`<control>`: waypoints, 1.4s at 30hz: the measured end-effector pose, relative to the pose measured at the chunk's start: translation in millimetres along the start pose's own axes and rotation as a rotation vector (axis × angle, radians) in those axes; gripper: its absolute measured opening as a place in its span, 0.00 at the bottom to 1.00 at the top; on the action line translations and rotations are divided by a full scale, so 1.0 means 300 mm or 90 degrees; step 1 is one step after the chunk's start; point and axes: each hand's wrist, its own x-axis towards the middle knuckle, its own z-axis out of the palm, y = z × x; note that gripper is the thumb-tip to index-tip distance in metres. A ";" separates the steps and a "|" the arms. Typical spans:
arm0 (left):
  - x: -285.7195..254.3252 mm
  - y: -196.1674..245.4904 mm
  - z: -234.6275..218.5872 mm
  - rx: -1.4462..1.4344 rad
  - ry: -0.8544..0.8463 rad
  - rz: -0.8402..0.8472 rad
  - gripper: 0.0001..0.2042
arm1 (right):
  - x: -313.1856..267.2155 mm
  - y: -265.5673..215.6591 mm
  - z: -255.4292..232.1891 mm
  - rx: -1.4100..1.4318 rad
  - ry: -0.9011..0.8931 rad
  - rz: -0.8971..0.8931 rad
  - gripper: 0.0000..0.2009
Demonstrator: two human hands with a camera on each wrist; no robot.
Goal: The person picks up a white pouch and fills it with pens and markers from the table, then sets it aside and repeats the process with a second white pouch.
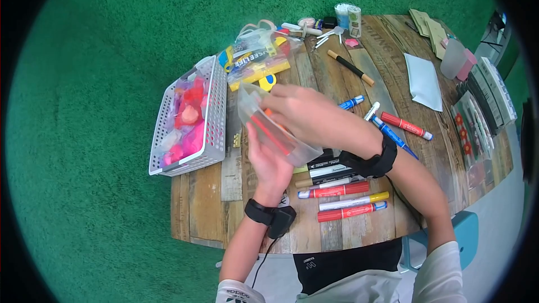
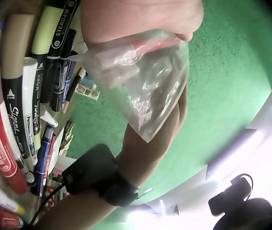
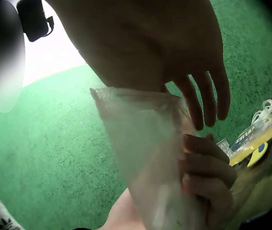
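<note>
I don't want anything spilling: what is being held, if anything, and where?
The left hand holds the clear bag by one side, fingers curled round it. Whether the right hand grips it cannot be told.

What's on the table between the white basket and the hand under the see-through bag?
A small gold-coloured piece lies between the white basket and the left hand. The head view shows it, but it's too small to name.

On the table [image 1: 196, 207] before me, the basket [image 1: 215, 120] stands at left, markers [image 1: 343, 190] in front, a flat packet [image 1: 424, 82] at right. The cotton-swab tub [image 1: 342, 18] stands behind.
</note>
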 end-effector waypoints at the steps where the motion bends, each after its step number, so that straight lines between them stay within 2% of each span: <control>1: -0.005 0.000 0.007 0.019 0.002 0.001 0.26 | -0.002 0.000 0.002 0.001 0.002 0.000 0.09; 3: -0.006 0.000 0.009 0.038 0.004 0.002 0.25 | -0.005 0.005 0.008 -0.001 -0.042 -0.009 0.08; 7: -0.001 -0.001 0.003 0.041 0.001 -0.007 0.24 | -0.005 0.024 0.010 -0.021 -0.012 -0.026 0.08; 9: 0.002 0.003 0.004 0.072 0.006 0.010 0.23 | 0.007 0.035 0.012 -0.020 0.183 -0.135 0.09; 10: 0.003 0.007 0.002 0.091 0.004 0.002 0.22 | 0.015 0.038 0.011 -0.019 0.183 -0.136 0.09; 12: 0.001 0.011 0.001 0.112 0.004 -0.005 0.22 | 0.028 0.036 0.007 0.010 0.261 -0.159 0.10; 15: -0.003 0.011 0.019 0.129 0.015 -0.013 0.21 | 0.025 0.017 -0.013 0.038 0.198 -0.093 0.11; 18: -0.003 0.003 0.026 0.130 -0.011 -0.006 0.21 | 0.018 0.010 0.007 0.097 0.187 -0.039 0.13; 20: -0.005 -0.007 0.002 0.142 0.037 -0.008 0.21 | 0.016 0.013 0.018 0.105 0.188 -0.032 0.13; 22: -0.001 -0.017 -0.023 0.175 0.037 0.003 0.21 | 0.011 0.012 0.020 0.113 0.190 -0.024 0.13; 24: -0.003 -0.022 -0.029 0.207 0.038 0.016 0.21 | 0.003 0.006 0.022 0.082 0.123 0.028 0.11; 30: -0.005 -0.010 0.021 0.189 0.037 0.040 0.21 | 0.006 0.001 0.032 0.103 0.149 0.049 0.07; 36: 0.000 0.004 0.027 0.203 -0.006 0.046 0.22 | 0.016 0.013 0.051 0.115 0.212 -0.015 0.08; 39: -0.001 0.005 0.036 0.171 -0.005 0.043 0.23 | 0.008 0.000 0.043 0.131 0.188 0.029 0.08; 42: 0.000 0.008 0.036 0.175 -0.026 0.056 0.24 | 0.013 0.000 0.054 0.126 0.210 0.005 0.08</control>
